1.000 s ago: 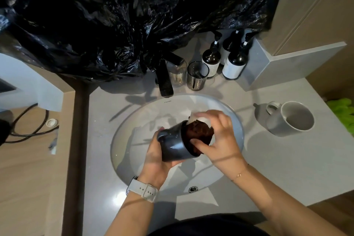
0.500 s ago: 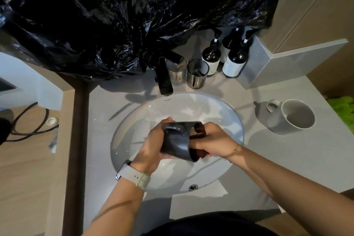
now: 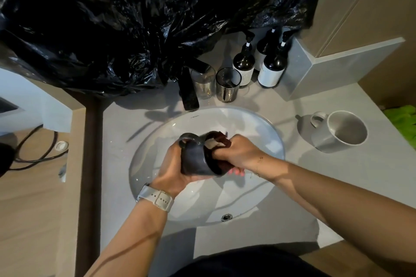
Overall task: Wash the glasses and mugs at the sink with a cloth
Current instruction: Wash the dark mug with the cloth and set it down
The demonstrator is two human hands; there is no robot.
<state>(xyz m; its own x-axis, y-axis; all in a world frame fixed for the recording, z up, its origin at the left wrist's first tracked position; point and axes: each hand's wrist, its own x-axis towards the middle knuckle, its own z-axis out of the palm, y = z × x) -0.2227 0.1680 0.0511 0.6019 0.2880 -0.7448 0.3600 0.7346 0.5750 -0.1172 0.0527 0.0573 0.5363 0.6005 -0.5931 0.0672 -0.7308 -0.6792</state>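
Grey vanity, white sink [image 3: 265, 128]; my left hand [image 3: 173, 168] wraps the dark mug [image 3: 195, 159], rigid, likely slick, right hand [image 3: 238, 153] fingers bunching soft cloth [image 3: 221, 141] inside

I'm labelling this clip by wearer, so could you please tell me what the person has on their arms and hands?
Both forearms are bare, with no sleeves in view. The left wrist carries a watch with a pale strap pierced by small holes. The right wrist wears a thin chain bracelet. The left hand and right hand are ungloved.

Dim, sharp wide-angle view (edges bowed); glare on the sink [image 3: 267, 132].
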